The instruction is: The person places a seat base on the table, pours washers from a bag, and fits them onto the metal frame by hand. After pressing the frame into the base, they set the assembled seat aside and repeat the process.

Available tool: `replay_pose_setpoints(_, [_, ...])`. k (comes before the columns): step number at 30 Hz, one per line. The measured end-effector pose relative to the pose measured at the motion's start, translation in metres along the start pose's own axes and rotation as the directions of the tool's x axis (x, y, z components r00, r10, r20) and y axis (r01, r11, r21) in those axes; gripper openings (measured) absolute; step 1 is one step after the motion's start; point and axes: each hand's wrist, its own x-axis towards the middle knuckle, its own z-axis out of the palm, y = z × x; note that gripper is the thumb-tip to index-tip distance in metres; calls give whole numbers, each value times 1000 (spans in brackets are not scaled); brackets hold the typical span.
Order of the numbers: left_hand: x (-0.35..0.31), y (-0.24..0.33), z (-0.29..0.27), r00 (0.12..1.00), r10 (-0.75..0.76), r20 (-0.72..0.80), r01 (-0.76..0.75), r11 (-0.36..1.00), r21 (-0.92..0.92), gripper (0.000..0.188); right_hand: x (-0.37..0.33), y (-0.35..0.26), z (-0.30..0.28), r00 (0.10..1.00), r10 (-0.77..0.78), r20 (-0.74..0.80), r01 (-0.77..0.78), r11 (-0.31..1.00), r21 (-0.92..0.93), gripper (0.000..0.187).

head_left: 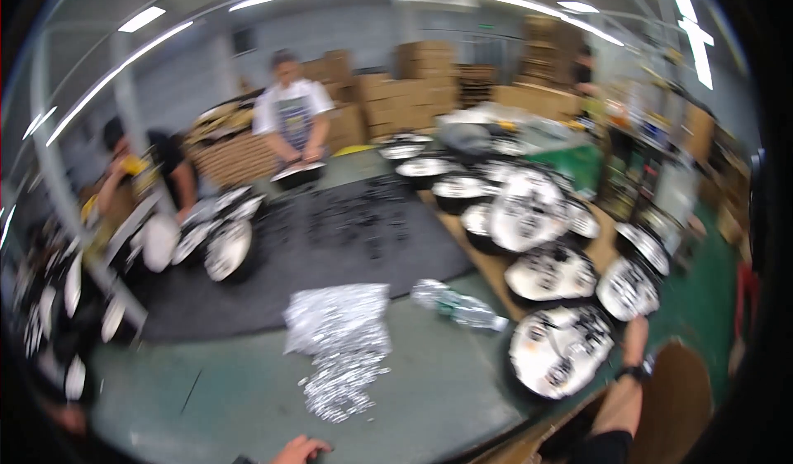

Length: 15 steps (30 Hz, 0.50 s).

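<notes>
At the lower edge, my left hand [299, 450] lies by the near side of the green table, fingers partly spread, with nothing seen in it. My right arm, with a dark wristband, stretches out to the right. My right hand [636, 333] is at the near rim of a black round shell with a white inside [628, 289]; blur hides its fingers, so I cannot tell whether it grips. Beside it sits a larger such shell [562, 350] holding dark parts. Small shiny silver pieces [337, 385] spill from a clear plastic bag [339, 315] on the table.
A clear plastic bottle [459, 305] lies near the black mat [355, 241]. More shells [529, 208] crowd a brown board at right; others [229, 249] stand at left. Across the table a person [293, 117] handles a shell; another [157, 166] works at left. Cardboard boxes [405, 92] are stacked behind.
</notes>
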Motion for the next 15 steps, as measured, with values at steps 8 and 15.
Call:
replay_pose_setpoints(8, [-12, -7, -10, 976, -45, 211, 15, 990, 141, 65, -28, -279, -112, 960, -156, -231, 269, 304, 914, 43])
replay_pose_setpoints(15, [-1, -39, -2, 964, 201, 172, -162, 963, -215, 57, -216, -563, -142, 403, -904, 144, 322, 288, 902, 33])
